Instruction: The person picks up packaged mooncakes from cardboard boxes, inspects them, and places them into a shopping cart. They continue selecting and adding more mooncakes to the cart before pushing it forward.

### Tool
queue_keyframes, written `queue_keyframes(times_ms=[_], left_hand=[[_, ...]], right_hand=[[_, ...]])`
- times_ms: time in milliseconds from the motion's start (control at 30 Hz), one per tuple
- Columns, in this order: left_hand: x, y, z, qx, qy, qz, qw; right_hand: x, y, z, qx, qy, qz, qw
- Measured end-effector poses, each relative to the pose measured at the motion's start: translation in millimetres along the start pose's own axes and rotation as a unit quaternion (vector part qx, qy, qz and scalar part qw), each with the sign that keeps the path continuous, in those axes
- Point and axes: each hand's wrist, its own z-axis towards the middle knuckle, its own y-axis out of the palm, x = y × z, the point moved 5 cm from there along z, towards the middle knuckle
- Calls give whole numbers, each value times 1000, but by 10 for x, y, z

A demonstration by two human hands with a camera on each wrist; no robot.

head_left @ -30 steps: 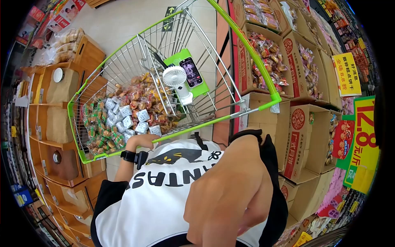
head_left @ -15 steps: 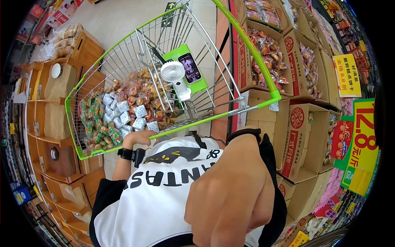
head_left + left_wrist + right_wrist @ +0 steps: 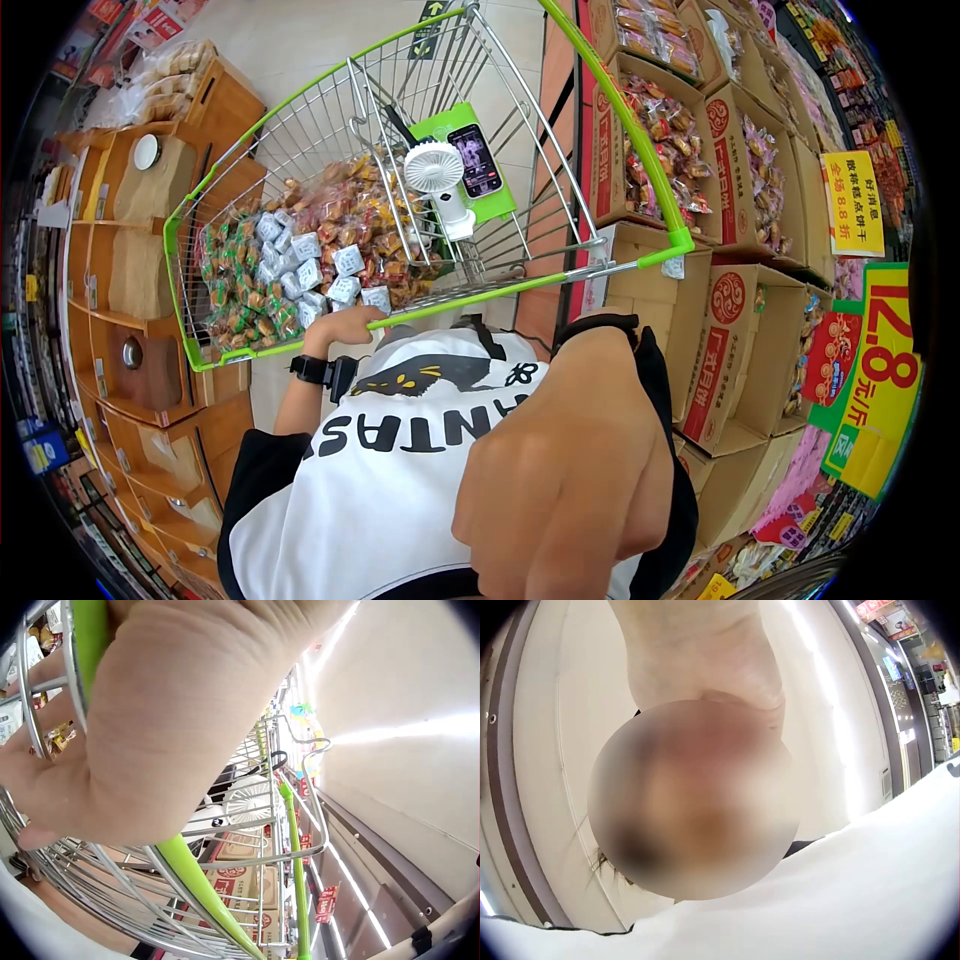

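Note:
My left hand [image 3: 345, 326] holds the green rim [image 3: 480, 303] of a wire shopping cart. In the left wrist view that hand [image 3: 165, 727] lies over the rim, its fingers reaching past the side wires. Beside it, inside the cart, are white square packets [image 3: 308, 273], green-wrapped pastries [image 3: 243, 305] and red and yellow wrapped ones [image 3: 350, 225]. A white handheld fan [image 3: 435, 172] and a phone [image 3: 473, 160] sit by the green panel [image 3: 490, 207]. My right hand [image 3: 565, 460] is raised close to the head camera, back of the hand showing, fingertips hidden.
Cardboard boxes of wrapped snacks [image 3: 665, 140] line the right side, with partly bare boxes [image 3: 740, 350] nearer. Wooden shelving [image 3: 150, 330] stands on the left, bagged bread [image 3: 170, 75] on top. Yellow and green price signs [image 3: 870, 380] are at far right. Tiled floor [image 3: 290, 60] extends ahead.
The cart has shifted slightly upward in the head view, and the left hand stays at its rim. My right hand remains raised near the camera, turned only slightly.

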Motion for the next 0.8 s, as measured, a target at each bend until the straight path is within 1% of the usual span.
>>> queue_keyframes(times_ms=[33, 100, 167, 200, 267, 300, 367, 500, 567, 600, 633, 667, 700, 733, 767, 800], left_hand=[[-42, 17, 12, 1, -1, -2, 1000], [-95, 38, 45, 9, 29, 5, 1000], [-97, 40, 51, 9, 29, 7, 1000], [-96, 40, 49, 9, 29, 9, 999], [-102, 40, 49, 10, 28, 10, 1000], [-105, 41, 51, 11, 27, 11, 1000], [-105, 39, 52, 11, 28, 11, 999], [-94, 39, 37, 22, 25, 14, 999], [-87, 34, 37, 28, 31, 17, 999], [-79, 35, 33, 32, 38, 23, 999], [-78, 34, 33, 32, 37, 21, 999], [-71, 30, 34, 34, 41, 21, 998], [-64, 29, 34, 35, 45, 21, 998], [-57, 30, 31, 35, 45, 19, 998], [-58, 23, 26, 44, 36, 15, 998], [-64, 21, 26, 52, 27, 11, 998]], right_hand=[[-19, 0, 21, -8, 4, 5, 1000], [-25, -26, 30, -16, 8, 10, 1000], [-41, -31, 15, -56, -38, -59, 996], [-39, -23, 12, -55, -38, -58, 996], [-19, -32, 0, -15, -9, -3, 1000], [-57, -47, 10, -14, -9, -2, 1000], [-39, -63, 37, -41, 98, 3, 994], [-3, -69, 37, -14, 103, 14, 994], [-1, -81, 46, -7, 38, 14, 999], [106, -34, 17, -7, 38, 18, 999], [181, -18, -35, 55, -40, -11, 998], [188, -36, -79, 117, -117, -40, 985], [116, -141, -35, 117, -117, -39, 986], [-57, -210, 47, 39, -143, -313, 938], [-85, -200, 84, -42, -157, -562, 811], [45, -166, 91, 57, -250, -658, 708]])
